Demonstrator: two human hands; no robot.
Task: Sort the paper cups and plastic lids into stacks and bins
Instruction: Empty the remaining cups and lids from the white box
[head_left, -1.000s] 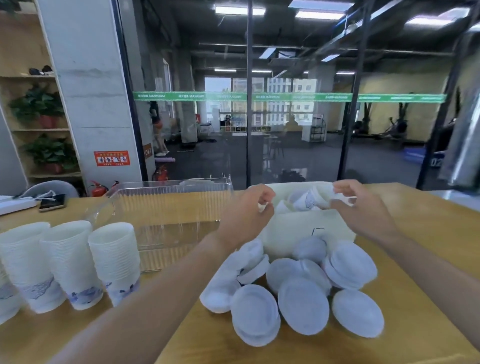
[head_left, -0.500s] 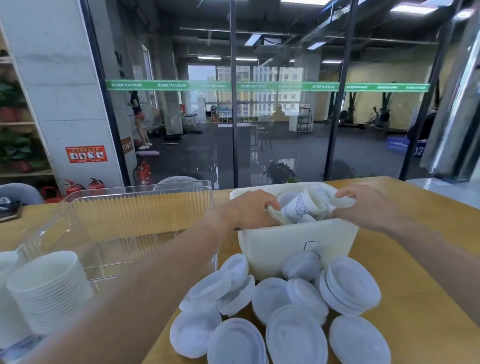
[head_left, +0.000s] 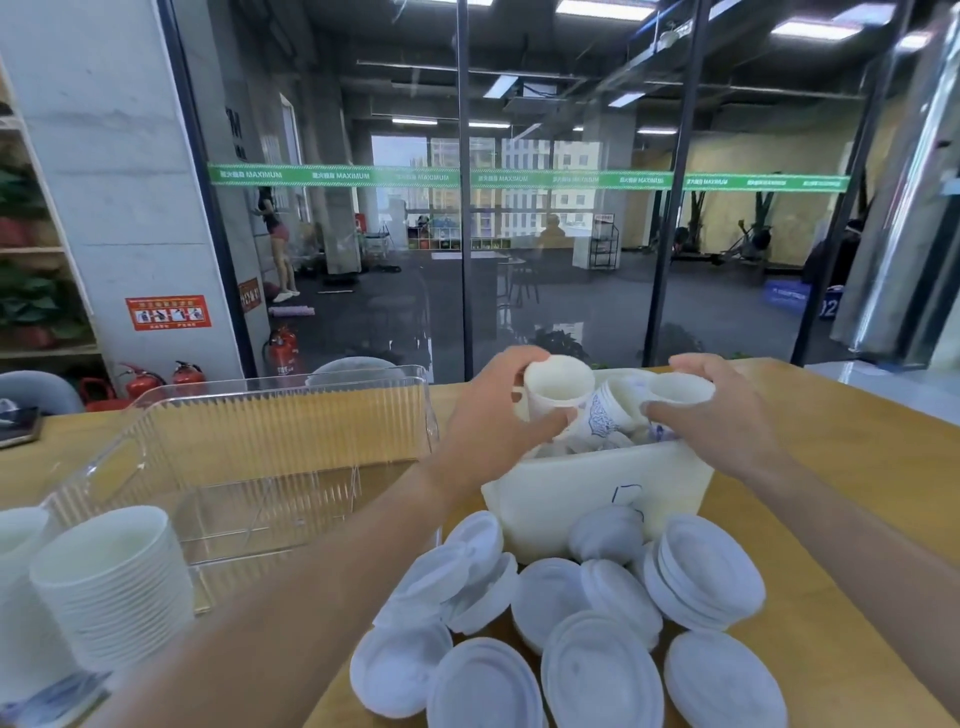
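A person at a wooden table (head_left: 831, 597) lifts paper cups out of a white bin (head_left: 597, 491), with both hands working above its rim. The step in hand appears to be pulling loose cups free so they can join the nested stack of cups (head_left: 111, 587) standing at the near left. To do it well, each cup likely wants a light grip around the rim and wall, firm enough to lift but not enough to crush the thin paper, and it should come clear of its neighbours before it travels; mouths turned the same way would let the cups nest cleanly.

The left hand (head_left: 485, 423) is closed around an upright white cup (head_left: 558, 392), thumb along its near wall and fingers curled behind its rim. The right hand (head_left: 727, 421) is narrowed on a second cup (head_left: 680, 389), thumb reaching to its near side, fingers over the far rim. Between the two lies a tilted printed cup (head_left: 605, 410), touching or nearly touching both; which one cannot tell.

A clear plastic bin (head_left: 260, 452) sits just left of the white one, holding nothing that can be made out. Plastic lids (head_left: 597, 670) lie scattered and partly stacked on the table in front of the white bin.
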